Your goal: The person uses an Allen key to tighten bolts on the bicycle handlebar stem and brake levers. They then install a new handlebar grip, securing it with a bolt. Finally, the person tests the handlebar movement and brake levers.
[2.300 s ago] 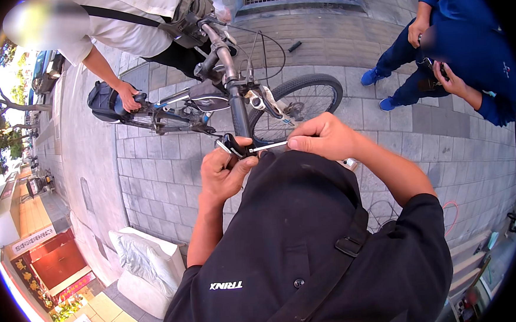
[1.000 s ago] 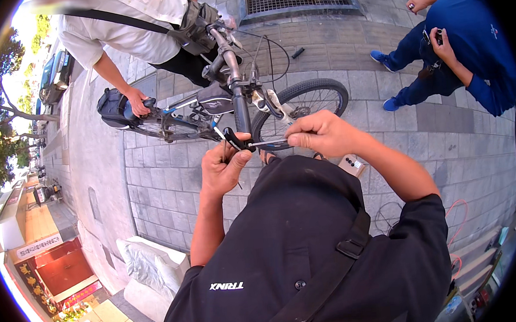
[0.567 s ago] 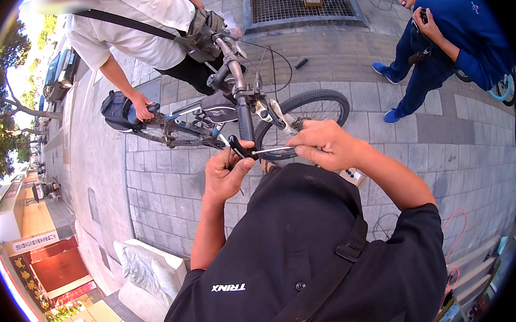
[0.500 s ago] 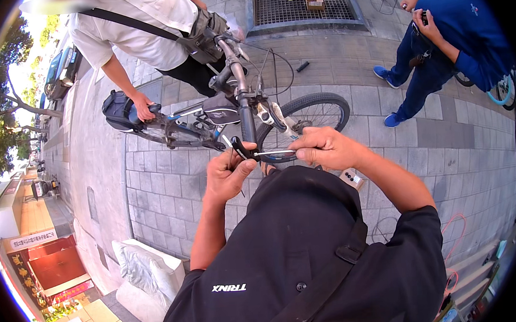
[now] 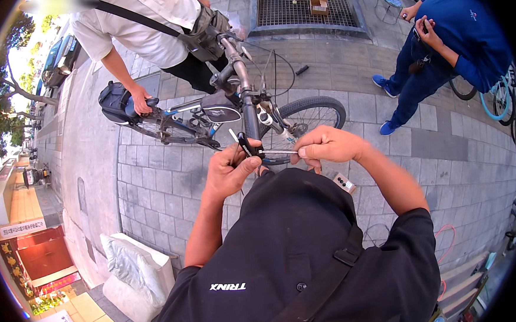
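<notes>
I hold a small black folding multi-tool (image 5: 250,148) in front of my chest. My left hand (image 5: 229,173) grips its black body. My right hand (image 5: 327,147) pinches the thin silver key (image 5: 278,153) that sticks out sideways from it. Just beyond my hands stands a dark bicycle (image 5: 231,112), its front wheel (image 5: 308,119) to the right and its handlebar stem (image 5: 242,73) pointing away. A person in a white shirt (image 5: 143,26) steadies the bicycle with a hand (image 5: 139,100) on the saddle (image 5: 121,104).
A person in blue clothes (image 5: 446,43) stands at the right beside a light blue bicycle (image 5: 499,96). A metal grate (image 5: 304,4) with a small box lies at the top. A white covered block (image 5: 135,272) sits at lower left. A small white device (image 5: 345,183) lies on the paving.
My hands have stayed together on the multi-tool, with the silver key now pulled out sideways. The view has shifted slightly, and the person in blue has stood up from a crouch.
</notes>
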The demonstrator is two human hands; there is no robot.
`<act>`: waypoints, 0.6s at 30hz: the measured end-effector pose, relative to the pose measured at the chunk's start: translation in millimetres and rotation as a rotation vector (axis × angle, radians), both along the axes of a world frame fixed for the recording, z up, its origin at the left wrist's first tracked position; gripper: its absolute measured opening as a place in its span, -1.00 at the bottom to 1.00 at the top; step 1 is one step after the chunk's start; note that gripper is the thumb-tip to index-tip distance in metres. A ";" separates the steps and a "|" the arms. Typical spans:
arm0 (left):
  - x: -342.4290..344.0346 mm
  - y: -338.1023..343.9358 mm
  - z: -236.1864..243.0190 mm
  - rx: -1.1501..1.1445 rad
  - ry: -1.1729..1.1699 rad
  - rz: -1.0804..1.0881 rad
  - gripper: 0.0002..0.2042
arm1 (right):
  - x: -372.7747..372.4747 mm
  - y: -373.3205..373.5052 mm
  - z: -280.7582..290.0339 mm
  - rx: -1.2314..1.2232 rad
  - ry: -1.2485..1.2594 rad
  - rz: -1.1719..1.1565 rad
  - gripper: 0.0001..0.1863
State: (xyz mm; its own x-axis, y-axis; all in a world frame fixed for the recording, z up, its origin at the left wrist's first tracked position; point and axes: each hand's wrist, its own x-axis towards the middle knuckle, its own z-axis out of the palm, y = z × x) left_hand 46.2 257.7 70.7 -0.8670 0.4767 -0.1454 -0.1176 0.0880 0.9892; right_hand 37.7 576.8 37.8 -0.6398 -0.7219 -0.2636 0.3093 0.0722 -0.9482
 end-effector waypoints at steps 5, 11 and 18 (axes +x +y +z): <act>2.5 -1.2 -4.8 0.123 -0.005 0.014 -0.63 | -9.0 1.5 14.9 0.171 0.561 0.056 -0.75; 2.3 -0.8 -7.2 0.026 0.039 0.043 -0.65 | 17.2 -7.3 18.1 0.483 1.237 -0.283 -0.70; 5.1 -21.1 -22.1 0.214 0.124 0.200 -0.44 | 26.5 16.1 4.8 0.495 1.117 -0.460 -0.73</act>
